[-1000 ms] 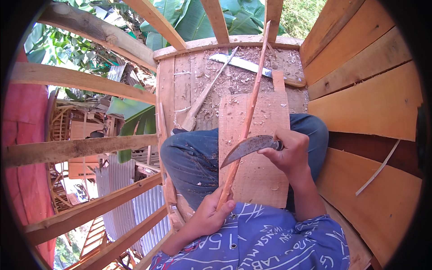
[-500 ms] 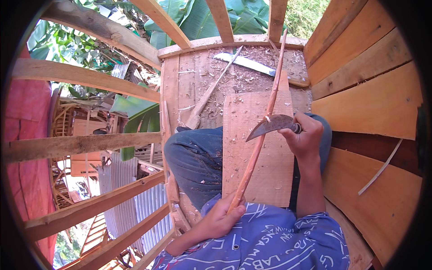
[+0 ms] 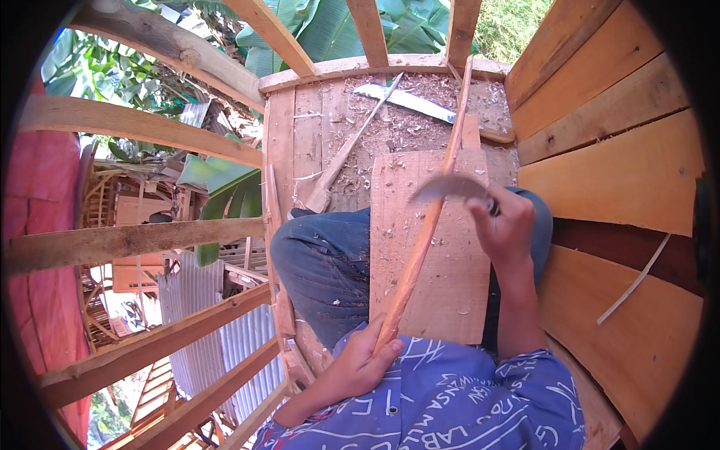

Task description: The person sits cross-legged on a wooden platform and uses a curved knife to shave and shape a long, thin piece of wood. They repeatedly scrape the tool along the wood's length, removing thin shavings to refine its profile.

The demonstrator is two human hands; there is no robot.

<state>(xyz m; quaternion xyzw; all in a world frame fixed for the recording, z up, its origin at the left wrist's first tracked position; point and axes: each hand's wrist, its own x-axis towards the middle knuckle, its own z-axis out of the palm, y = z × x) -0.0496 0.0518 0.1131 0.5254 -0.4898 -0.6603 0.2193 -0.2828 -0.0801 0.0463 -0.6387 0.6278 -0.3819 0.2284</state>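
Pale planks make up the floor (image 3: 280, 142), ending at the far side in a low edge board (image 3: 420, 64) that bends with the lens. On the right stands a wall (image 3: 607, 176) of orange-brown boards, with a dark reddish strip (image 3: 637, 255) between two lower ones. The left side is open, crossed by spaced wooden bars (image 3: 135, 238); more slats (image 3: 367, 34) rise at the far end. Outside are broad green leaves (image 3: 330, 37), bright grass (image 3: 514, 30), a red sheet (image 3: 45, 180) and corrugated metal (image 3: 191, 292). Daylight fills the space, strongest beyond the bars.
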